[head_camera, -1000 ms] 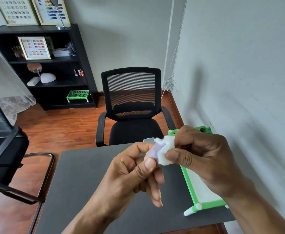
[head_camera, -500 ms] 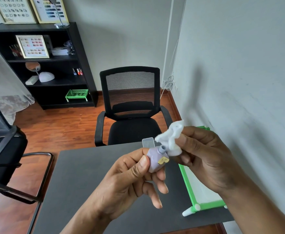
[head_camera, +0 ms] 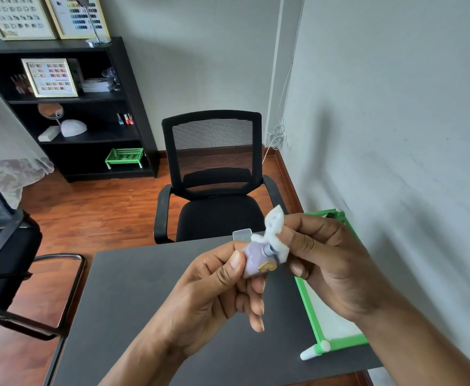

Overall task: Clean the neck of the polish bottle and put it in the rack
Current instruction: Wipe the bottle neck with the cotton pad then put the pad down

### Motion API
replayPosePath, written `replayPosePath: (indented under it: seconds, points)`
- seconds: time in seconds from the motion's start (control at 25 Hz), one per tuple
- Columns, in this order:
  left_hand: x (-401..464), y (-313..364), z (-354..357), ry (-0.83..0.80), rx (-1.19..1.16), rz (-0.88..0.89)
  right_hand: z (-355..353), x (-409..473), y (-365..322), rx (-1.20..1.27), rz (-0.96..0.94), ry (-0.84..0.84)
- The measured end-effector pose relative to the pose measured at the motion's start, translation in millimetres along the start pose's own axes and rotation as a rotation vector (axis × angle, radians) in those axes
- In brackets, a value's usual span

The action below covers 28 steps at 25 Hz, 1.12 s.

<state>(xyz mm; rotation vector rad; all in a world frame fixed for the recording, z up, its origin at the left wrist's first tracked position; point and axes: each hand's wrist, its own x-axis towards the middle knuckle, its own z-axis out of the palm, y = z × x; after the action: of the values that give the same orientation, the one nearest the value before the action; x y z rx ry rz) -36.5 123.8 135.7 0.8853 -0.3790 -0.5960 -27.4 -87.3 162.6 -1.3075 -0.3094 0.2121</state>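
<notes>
My left hand (head_camera: 214,291) grips a small lilac polish bottle (head_camera: 254,260) with a gold label, tilted with its bare neck pointing right. My right hand (head_camera: 328,266) pinches a white wad of cotton (head_camera: 274,232) against that neck, the wad's upper tip sticking up free. Both are held above the dark grey table (head_camera: 133,307). The green rack (head_camera: 309,305) with white feet stands on the table's right side by the wall, partly hidden behind my right hand.
A small clear square piece (head_camera: 242,234) shows just behind the bottle near the table's far edge. A black mesh office chair (head_camera: 214,174) faces the table's far side, another chair (head_camera: 2,246) is at the left. A black shelf (head_camera: 69,112) holds a second green rack.
The cotton wad, which covered the bottle's top a second ago, has been drawn back so the lilac body and neck show. My hands stayed in about the same place.
</notes>
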Motion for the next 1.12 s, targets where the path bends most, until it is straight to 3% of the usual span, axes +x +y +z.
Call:
replayPosePath:
  seconds: [0.12, 0.2, 0.36, 0.56, 0.72, 0.88, 1.12]
  points:
    - [2.0, 0.3, -0.5, -0.010, -0.043, 0.005, 2.5, 0.6, 6.3, 0.443, 0.162, 0.034]
    - [1.9, -1.1, -1.0, -0.002, -0.065, 0.000, 3.3, 0.2, 9.2, 0.526, 0.189, 0.015]
    - [2.0, -3.9, -2.5, 0.015, -0.093, -0.007, 4.7, -2.1, 10.2, 0.413, 0.144, -0.007]
    - [2.6, -2.4, -1.2, 0.095, -0.086, -0.008, -0.5, -4.6, 4.6, -0.032, -0.058, -0.030]
    - [0.8, -2.5, 4.8, 0.165, -0.030, 0.001, -1.2, -2.5, 0.3, -0.232, -0.122, 0.030]
    - [-2.4, -3.6, 6.4, 0.193, 0.035, 0.023, 1.4, -1.8, -0.5, -0.224, -0.146, 0.025]
    - [-4.9, -12.6, 6.9, 0.141, 0.044, 0.008, -1.7, -6.9, 5.1, -0.057, -0.012, 0.024]
